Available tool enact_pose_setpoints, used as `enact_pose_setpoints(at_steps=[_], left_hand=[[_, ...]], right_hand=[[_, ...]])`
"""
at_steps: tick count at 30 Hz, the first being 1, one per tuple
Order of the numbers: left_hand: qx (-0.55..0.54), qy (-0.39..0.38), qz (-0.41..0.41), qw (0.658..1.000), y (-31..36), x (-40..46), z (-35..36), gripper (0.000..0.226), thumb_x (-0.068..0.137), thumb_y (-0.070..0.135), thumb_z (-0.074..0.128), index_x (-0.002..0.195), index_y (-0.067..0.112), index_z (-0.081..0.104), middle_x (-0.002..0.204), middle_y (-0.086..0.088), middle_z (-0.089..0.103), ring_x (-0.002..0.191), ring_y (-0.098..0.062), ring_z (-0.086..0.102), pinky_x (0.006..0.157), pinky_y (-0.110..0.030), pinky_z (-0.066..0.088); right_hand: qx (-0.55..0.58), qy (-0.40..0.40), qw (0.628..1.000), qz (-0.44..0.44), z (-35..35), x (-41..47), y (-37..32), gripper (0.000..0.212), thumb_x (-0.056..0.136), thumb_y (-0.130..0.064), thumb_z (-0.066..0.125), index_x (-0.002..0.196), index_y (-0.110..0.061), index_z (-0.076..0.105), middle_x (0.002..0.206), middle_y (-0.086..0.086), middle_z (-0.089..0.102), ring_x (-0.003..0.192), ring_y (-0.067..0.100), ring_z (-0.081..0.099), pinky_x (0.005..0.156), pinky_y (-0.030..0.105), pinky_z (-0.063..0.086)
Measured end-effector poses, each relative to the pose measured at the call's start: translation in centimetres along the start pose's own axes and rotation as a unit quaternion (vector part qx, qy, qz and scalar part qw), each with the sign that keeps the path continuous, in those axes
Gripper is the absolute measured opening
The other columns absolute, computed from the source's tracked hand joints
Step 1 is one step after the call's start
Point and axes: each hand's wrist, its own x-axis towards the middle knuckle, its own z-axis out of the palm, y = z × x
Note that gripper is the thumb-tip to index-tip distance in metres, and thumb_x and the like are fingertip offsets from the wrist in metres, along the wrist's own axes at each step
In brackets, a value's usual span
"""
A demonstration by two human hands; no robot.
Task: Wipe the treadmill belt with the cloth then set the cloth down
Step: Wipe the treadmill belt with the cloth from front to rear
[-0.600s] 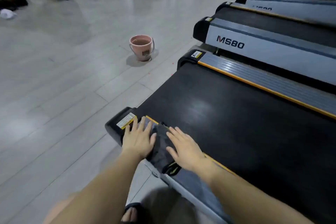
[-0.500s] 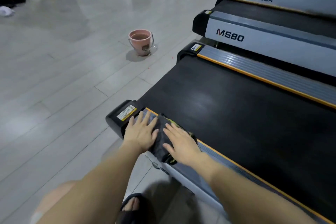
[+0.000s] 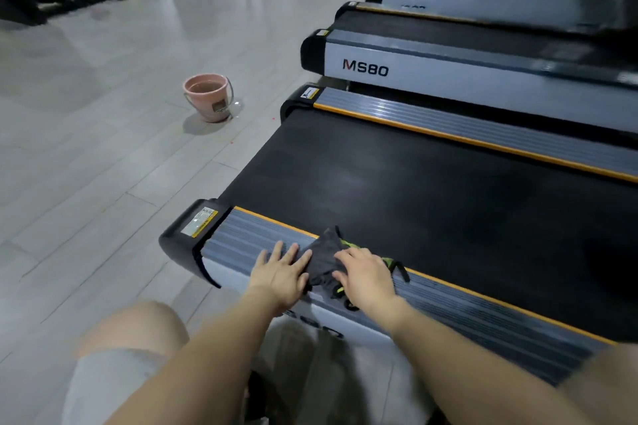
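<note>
We see our two hands lying on the near side rail (image 3: 448,300) of the treadmill, which is grey, ribbed and edged with an orange strip. The dark cloth (image 3: 324,260), with some yellow-green trim, lies across this rail, and its far corner reaches the edge of the black treadmill belt (image 3: 431,203). The left hand (image 3: 281,272) is flat, fingers straight and a little spread, and it presses on the rail with the fingertips touching the left edge of the cloth; its grip is open and holds nothing. The right hand (image 3: 366,278) rests on top of the right part of the cloth with the fingers stretched and only lightly bent, so it presses the cloth down and does not close around it. A black end cap (image 3: 186,235) with a warning label closes the rail on the left. On the grey tiled floor (image 3: 86,148), well apart from the hands, stands a pink bucket (image 3: 209,97) with a wire handle. Behind our treadmill we see a second treadmill marked MS80 (image 3: 366,67), and more machines behind it
</note>
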Motion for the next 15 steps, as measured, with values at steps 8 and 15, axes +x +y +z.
enact_pose_setpoints(at_steps=[8,15], left_hand=[[-0.033,0.076,0.164,0.983,14.9,0.8,-3.5,0.059,0.105,0.051,0.023,0.161,0.037,0.009,0.171,0.001,0.007,0.157,-0.027,0.002,0.124,-0.052,0.011],[-0.031,0.123,0.255,0.959,27.8,1.3,-6.8,0.059,0.106,0.049,0.021,0.162,0.034,0.009,0.171,0.000,0.007,0.157,-0.027,0.002,0.125,-0.050,0.012]], right_hand=[[-0.057,0.079,0.972,0.213,-6.6,-11.9,9.8,0.032,0.096,-0.041,0.051,0.123,-0.024,0.055,0.112,0.000,0.061,0.105,0.028,0.058,0.081,0.042,0.048],[-0.046,0.170,0.922,0.345,-13.7,-19.9,20.5,0.033,0.098,-0.042,0.050,0.125,-0.023,0.054,0.113,0.001,0.061,0.108,0.026,0.058,0.083,0.043,0.049]])
